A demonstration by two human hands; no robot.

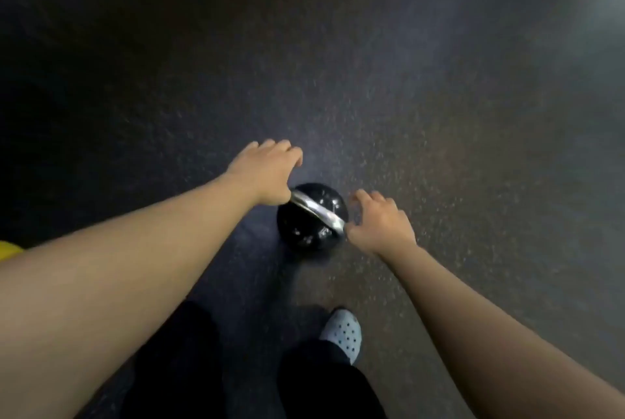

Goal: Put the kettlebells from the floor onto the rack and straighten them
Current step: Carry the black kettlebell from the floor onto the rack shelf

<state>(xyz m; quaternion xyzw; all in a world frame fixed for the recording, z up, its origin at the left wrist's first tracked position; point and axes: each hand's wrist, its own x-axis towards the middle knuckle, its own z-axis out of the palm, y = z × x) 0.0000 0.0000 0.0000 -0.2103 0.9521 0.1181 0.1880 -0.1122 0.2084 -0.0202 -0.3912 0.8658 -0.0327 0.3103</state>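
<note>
At the bottom, dark trouser legs (324,381) and one pale perforated clog (343,334) stand on the speckled dark floor (439,134). Further ahead, a black kettlebell (306,229) with a silver handle (318,212) sits on the floor between both hands. The right hand (380,222) is beside the near end of the handle, fingers spread and curled, holding nothing. The left hand (267,172) covers the far end, fingers loosely bent; I cannot tell if it grips

Glossy black kettlebell (306,226) with a shiny metal handle (318,212) on rough, speckled matt floor (439,148).
</note>
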